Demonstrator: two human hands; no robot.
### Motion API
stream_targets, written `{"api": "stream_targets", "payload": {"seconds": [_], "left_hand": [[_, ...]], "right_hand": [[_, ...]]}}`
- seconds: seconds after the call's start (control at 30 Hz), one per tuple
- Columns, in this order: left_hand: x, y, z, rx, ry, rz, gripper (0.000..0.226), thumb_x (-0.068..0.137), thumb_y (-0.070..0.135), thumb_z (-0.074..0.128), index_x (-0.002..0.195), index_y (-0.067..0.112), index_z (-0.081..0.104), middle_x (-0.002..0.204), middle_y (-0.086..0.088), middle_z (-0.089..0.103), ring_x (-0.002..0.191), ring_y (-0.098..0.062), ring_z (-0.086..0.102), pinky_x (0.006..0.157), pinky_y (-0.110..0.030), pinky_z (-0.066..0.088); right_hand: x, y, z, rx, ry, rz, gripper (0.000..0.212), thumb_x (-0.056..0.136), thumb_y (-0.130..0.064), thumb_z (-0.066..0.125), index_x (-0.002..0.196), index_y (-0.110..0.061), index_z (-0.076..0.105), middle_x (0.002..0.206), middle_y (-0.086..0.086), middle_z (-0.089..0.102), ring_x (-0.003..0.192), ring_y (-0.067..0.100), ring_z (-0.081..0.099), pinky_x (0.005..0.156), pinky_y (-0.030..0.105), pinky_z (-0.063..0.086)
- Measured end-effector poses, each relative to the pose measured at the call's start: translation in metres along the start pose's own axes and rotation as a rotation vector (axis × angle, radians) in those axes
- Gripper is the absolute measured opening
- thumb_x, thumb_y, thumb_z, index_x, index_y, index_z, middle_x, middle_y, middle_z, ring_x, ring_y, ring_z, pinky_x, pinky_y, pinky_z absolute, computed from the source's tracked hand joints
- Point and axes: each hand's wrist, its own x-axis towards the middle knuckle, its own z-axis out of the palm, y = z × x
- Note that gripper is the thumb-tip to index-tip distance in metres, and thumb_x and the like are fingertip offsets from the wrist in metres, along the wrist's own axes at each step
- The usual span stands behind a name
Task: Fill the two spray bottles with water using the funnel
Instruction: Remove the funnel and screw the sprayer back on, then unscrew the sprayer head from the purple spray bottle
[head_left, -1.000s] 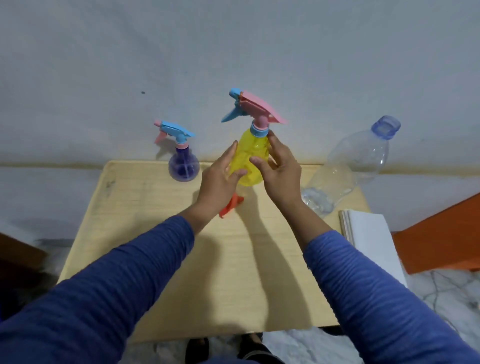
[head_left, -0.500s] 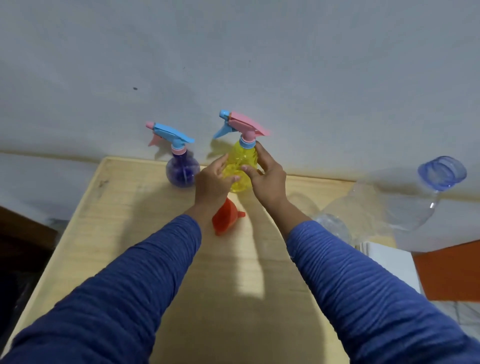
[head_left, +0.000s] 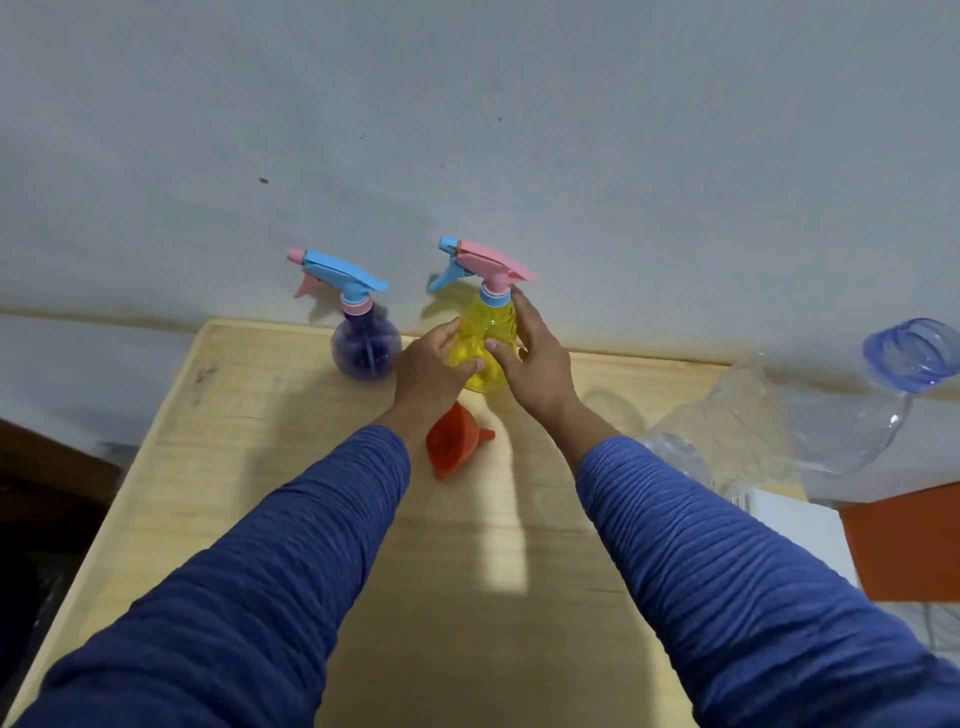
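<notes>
A: Where is the yellow spray bottle (head_left: 480, 345)?
B: Near the far edge of the table (head_left: 249, 441), held between the left hand (head_left: 434, 366) and the right hand (head_left: 535, 364), fingers closed around it

A: And around it?
B: Purple spray bottle (head_left: 366, 348) to its left, orange funnel (head_left: 452, 441) lying just before it, clear water bottle (head_left: 789, 421) far to its right; the table before the funnel is free

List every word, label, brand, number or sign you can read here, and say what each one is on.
None: no readable text anywhere in this view.
yellow spray bottle, held by the left hand and right hand: no label or print shows.
purple spray bottle: no label shows.
orange funnel: plain.
clear water bottle: no label visible; blurred at the frame edge.
white stack by the table: no writing shows.
</notes>
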Motion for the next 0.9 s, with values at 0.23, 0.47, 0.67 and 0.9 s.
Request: {"api": "stream_targets", "payload": {"seconds": [0.23,0.47,0.67,0.9], "left_hand": [[-0.004,0.012,-0.016,0.569,-0.05,-0.019,0.068,0.088,0.035,0.059,0.141,0.004,0.032,0.135,-0.017,0.051,0.127,-0.03,0.045,0.103,-0.032,0.034],[-0.021,0.027,-0.05,0.778,-0.11,-0.077,0.045,0.09,0.03,0.056,0.122,0.0,0.049,0.124,-0.019,0.054,0.112,-0.032,0.055,0.085,-0.034,0.044],[-0.028,0.023,-0.098,0.674,-0.044,-0.073,0.024,0.086,0.02,0.052,0.1,0.003,0.061,0.101,-0.01,0.062,0.094,-0.03,0.061,0.075,-0.028,0.046],[-0.021,0.004,-0.137,0.722,-0.023,-0.089,0.023,0.087,0.02,0.058,0.105,0.006,0.058,0.094,-0.009,0.053,0.078,-0.023,0.049,0.067,-0.03,0.041]], "right_hand": [[-0.008,-0.021,-0.01,-0.408,-0.137,0.221,0.086,0.087,-0.032,0.063,0.15,-0.011,0.008,0.151,0.012,0.033,0.134,0.031,0.038,0.104,0.034,0.034],[-0.021,-0.058,-0.006,-0.82,-0.242,0.359,0.019,0.088,-0.019,0.05,0.075,-0.008,0.043,0.103,0.013,0.056,0.083,0.024,0.046,0.068,0.029,0.038],[-0.023,-0.094,0.031,-0.873,-0.247,0.252,0.017,0.088,-0.019,0.051,0.101,-0.007,0.053,0.101,0.013,0.056,0.095,0.028,0.056,0.07,0.03,0.04],[-0.014,-0.103,0.09,-0.813,-0.216,0.117,0.032,0.091,-0.026,0.049,0.113,-0.003,0.057,0.119,0.017,0.059,0.11,0.031,0.055,0.072,0.028,0.034]]}}
